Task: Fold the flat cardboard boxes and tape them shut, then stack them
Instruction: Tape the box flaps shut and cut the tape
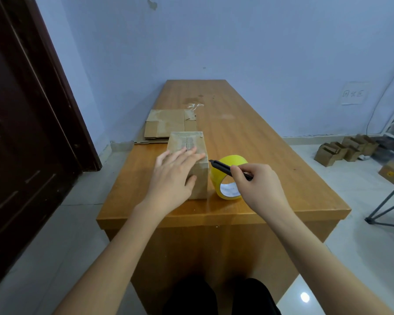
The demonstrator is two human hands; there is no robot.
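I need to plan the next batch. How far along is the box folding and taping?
Done: one cardboard box stands folded on the table. In hand: the left hand presses it while the right hand holds a black cutter at its edge, beside the yellow tape roll. Left: flat cardboard behind remains unfolded; no stack on the table yet.

On the desk [248,133], the upright folded box [198,178] and the yellow tape roll [228,178] stand just beside each other, leaving only a narrow gap. Flat cardboard [168,126] covers the left edge behind the box. The desk's far half and right side lie open to reach.
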